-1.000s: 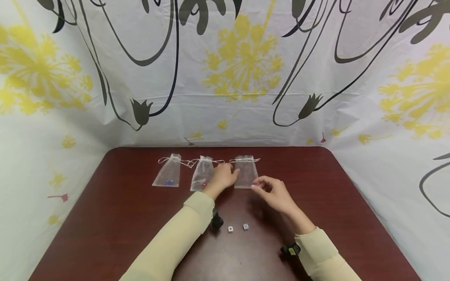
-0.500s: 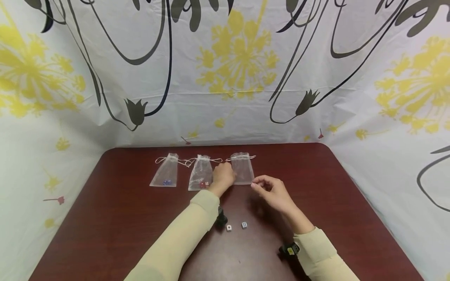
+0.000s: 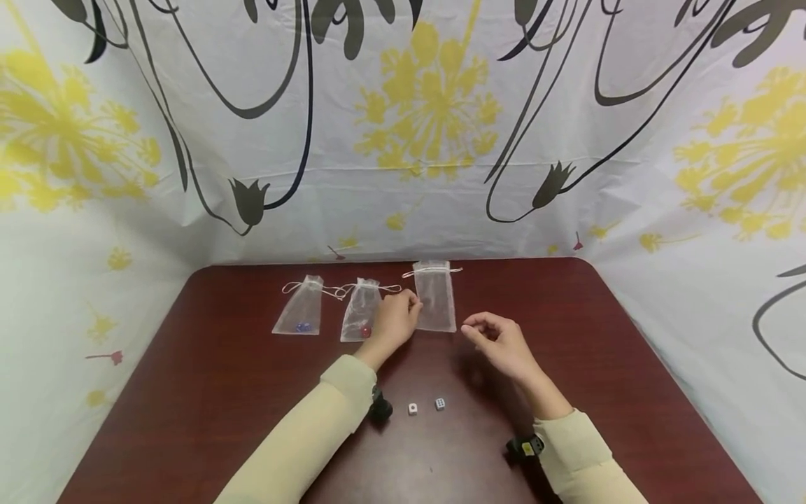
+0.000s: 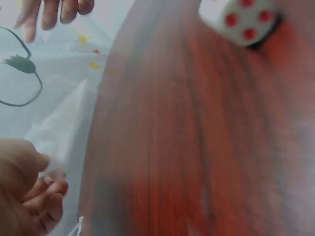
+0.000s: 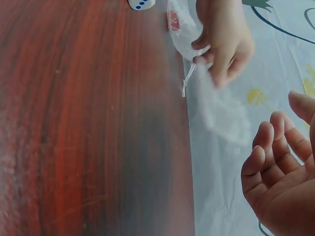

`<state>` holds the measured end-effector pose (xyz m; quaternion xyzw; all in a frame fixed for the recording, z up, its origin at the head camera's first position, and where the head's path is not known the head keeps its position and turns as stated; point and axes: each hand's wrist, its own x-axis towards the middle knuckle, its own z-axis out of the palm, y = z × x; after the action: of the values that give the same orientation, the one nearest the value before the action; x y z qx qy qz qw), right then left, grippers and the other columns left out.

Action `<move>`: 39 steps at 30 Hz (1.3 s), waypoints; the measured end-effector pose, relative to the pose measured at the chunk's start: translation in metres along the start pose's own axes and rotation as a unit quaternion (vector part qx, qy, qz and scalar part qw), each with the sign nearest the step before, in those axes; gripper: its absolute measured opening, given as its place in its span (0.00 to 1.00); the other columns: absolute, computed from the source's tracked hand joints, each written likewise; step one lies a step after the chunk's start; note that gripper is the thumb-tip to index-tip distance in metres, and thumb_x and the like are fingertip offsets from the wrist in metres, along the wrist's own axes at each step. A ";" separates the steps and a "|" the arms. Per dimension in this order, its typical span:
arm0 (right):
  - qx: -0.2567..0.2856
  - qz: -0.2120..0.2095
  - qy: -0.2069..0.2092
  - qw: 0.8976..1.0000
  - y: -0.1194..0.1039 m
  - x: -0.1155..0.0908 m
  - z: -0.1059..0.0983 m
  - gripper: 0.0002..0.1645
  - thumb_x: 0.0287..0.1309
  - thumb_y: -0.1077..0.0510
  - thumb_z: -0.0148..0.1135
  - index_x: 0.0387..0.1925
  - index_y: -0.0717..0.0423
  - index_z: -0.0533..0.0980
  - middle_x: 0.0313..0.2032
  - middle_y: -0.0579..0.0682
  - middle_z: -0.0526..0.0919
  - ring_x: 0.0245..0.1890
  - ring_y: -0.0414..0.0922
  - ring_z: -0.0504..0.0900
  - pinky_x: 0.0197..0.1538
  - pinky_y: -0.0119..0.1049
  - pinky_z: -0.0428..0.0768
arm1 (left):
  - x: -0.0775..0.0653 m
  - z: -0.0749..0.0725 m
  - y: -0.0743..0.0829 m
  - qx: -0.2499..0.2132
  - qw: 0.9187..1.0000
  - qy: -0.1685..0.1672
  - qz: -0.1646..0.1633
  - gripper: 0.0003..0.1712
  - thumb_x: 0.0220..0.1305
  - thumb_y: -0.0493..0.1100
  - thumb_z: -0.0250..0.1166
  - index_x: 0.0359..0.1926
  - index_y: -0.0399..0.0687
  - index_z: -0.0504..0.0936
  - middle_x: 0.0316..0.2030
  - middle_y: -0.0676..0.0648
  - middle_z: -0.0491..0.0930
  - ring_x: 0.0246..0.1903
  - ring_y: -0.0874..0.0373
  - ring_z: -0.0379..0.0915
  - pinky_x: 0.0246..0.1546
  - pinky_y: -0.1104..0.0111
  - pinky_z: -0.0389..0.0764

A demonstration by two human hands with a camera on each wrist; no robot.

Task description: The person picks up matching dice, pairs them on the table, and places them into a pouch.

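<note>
My left hand [image 3: 392, 323] pinches the left edge of a sheer drawstring pouch [image 3: 436, 301] that shows nothing inside it. In the right wrist view this pouch [image 5: 221, 115] hangs blurred from the pinching fingers. To the right of its lower corner, my right hand [image 3: 504, 348] is held apart from it, fingers loosely curved and holding nothing. Beside my left hand lies a second pouch [image 3: 362, 308] with red dice [image 3: 366, 331] in its bottom. A third pouch [image 3: 305, 304], farther left, contains blue dice [image 3: 303, 327].
Nearer on the dark red table [image 3: 208, 392] sit two white dice, one showing a single pip [image 3: 412, 409], the other die [image 3: 439, 404] several blue ones. A patterned white sheet [image 3: 378, 210] rises behind the far table edge and along both sides.
The right-hand pouch has shifted toward the far edge in my left hand and looks raised. My right hand has moved right, away from the pouch's lower corner.
</note>
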<state>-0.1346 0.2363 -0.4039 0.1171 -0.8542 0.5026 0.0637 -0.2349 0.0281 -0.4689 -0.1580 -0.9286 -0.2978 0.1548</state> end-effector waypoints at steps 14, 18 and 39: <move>0.061 -0.032 0.026 0.997 -0.012 0.010 0.003 0.09 0.66 0.67 0.64 0.44 0.71 0.80 0.29 0.63 0.81 0.24 0.46 0.79 0.30 0.29 0.81 | -0.043 -0.046 0.007 -0.041 0.978 0.139 0.147 0.04 0.65 0.40 0.70 0.36 0.46 0.84 0.28 0.52 0.84 0.24 0.59 0.79 0.27 0.66 0.81; 0.074 -0.065 0.045 0.994 -0.022 0.017 0.007 0.08 0.64 0.70 0.63 0.43 0.73 0.80 0.29 0.60 0.82 0.23 0.40 0.79 0.30 0.30 0.82 | -0.055 -0.055 0.003 -0.008 0.965 0.162 0.207 0.04 0.63 0.39 0.72 0.36 0.45 0.84 0.31 0.50 0.86 0.26 0.58 0.82 0.25 0.67 0.82; 0.073 -0.217 0.026 0.973 -0.058 0.025 0.026 0.08 0.58 0.79 0.63 0.28 0.67 0.76 0.23 0.58 0.77 0.20 0.54 0.77 0.24 0.26 0.76 | -0.079 -0.097 -0.003 -0.276 0.949 0.131 0.079 0.15 0.58 0.33 0.74 0.46 0.40 0.82 0.36 0.47 0.87 0.29 0.59 0.81 0.29 0.71 0.83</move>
<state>-0.1428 0.1837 -0.3622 0.2909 -0.7674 0.5408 0.1844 -0.1458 -0.0487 -0.4255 -0.2274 -0.7660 -0.5477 0.2483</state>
